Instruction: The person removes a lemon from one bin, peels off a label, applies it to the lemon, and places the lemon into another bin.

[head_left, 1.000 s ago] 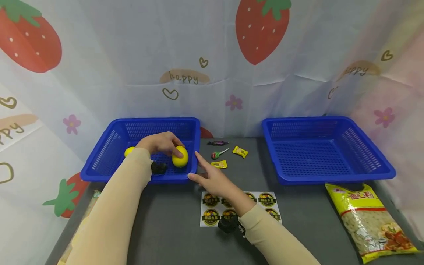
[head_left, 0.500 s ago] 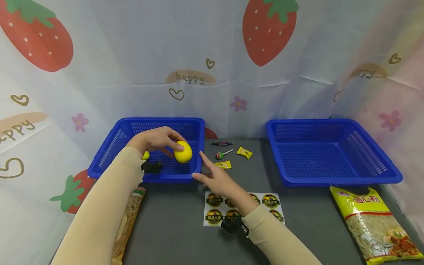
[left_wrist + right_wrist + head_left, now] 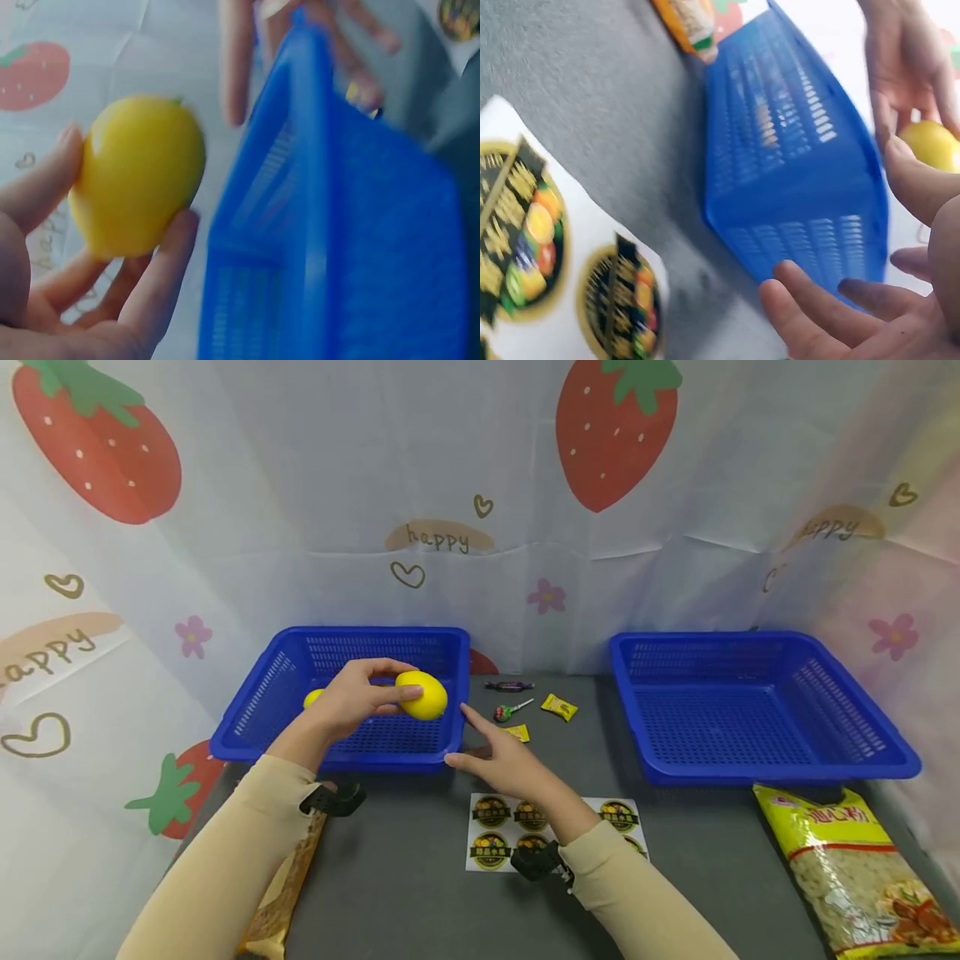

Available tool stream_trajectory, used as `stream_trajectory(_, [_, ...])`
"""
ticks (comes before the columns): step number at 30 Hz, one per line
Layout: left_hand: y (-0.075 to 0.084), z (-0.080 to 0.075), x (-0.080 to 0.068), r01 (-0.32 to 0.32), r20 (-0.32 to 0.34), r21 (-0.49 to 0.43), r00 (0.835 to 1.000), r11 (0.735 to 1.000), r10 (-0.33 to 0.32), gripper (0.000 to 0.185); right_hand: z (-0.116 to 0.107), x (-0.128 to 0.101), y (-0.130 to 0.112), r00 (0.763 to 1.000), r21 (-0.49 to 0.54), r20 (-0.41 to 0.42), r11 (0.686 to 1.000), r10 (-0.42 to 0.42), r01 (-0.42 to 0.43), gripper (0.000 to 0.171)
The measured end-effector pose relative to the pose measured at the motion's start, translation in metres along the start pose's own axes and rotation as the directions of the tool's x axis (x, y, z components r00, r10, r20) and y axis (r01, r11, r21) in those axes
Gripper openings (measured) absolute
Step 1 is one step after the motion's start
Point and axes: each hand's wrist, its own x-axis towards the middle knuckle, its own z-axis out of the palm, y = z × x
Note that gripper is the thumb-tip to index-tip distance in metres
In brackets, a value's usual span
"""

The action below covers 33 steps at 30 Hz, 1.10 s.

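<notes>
My left hand (image 3: 352,697) holds a yellow lemon (image 3: 422,696) between thumb and fingers, over the right part of the left blue basket (image 3: 341,766). In the left wrist view the lemon (image 3: 139,176) is clear of the basket's rim. Another yellow fruit (image 3: 312,697) lies inside that basket, partly hidden behind my left hand. At the basket's right side is my right hand (image 3: 502,760), fingers spread and mostly straight, thumb and forefinger by the rim. In the right wrist view, its fingertips (image 3: 786,274) appear against the basket's wall; firm contact is hard to tell.
A second blue basket (image 3: 712,718) stands at the right. Between the baskets lie a lollipop (image 3: 510,710), a dark wrapped candy (image 3: 510,687) and yellow packets (image 3: 559,707). A sticker sheet (image 3: 491,835) lies under my right forearm. Food bags (image 3: 855,868) flank the table.
My left hand has lifted the lemon up from the basket floor and moved it slightly right. My right hand stays at the basket's side. The head view has shifted a little left.
</notes>
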Motion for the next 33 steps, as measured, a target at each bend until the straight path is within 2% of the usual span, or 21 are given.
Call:
stream_trajectory(4, [-0.008,0.017,-0.012,-0.002,-0.095,-0.114,0.995,0.994,-0.008,0.058,-0.011,-0.006,-0.004,0.997,-0.014,-0.054,0.999,-0.046,0.046,0.084])
stream_trajectory(8, [-0.009,0.04,-0.022,-0.026,-0.153,-0.136,0.988,0.99,0.005,0.06,-0.02,-0.019,-0.011,0.987,0.017,-0.119,0.994,-0.107,0.109,0.085])
stream_trajectory(13, [-0.005,0.07,-0.031,-0.083,-0.178,-0.182,0.983,0.98,0.05,0.054,-0.026,-0.037,-0.022,0.974,0.109,-0.17,0.979,-0.153,0.172,0.081])
stream_trajectory(20, [0.006,0.104,-0.039,-0.147,-0.208,-0.326,0.975,0.934,0.081,0.044,-0.031,-0.054,-0.028,0.963,0.134,-0.232,0.976,-0.138,0.172,0.063])
stream_trajectory(23, [0.007,0.115,-0.039,-0.155,-0.191,-0.354,0.977,0.922,0.091,0.042,-0.035,-0.059,-0.026,0.957,0.118,-0.258,0.978,-0.135,0.17,0.056])
stream_trajectory(27, [0.005,0.124,-0.036,-0.147,-0.093,-0.369,0.988,0.918,0.12,0.044,-0.041,-0.067,-0.019,0.954,0.111,-0.275,0.981,-0.121,0.156,0.053])
stream_trajectory(30, [0.003,0.128,-0.036,-0.145,-0.027,-0.31,0.989,0.94,0.144,0.048,-0.047,-0.073,-0.011,0.952,0.103,-0.286,0.984,-0.109,0.144,0.052])
stream_trajectory(33, [0.0,0.134,-0.035,-0.155,-0.03,-0.188,0.988,0.97,0.152,0.051,-0.053,-0.078,-0.002,0.949,0.094,-0.3,0.987,-0.097,0.13,0.053])
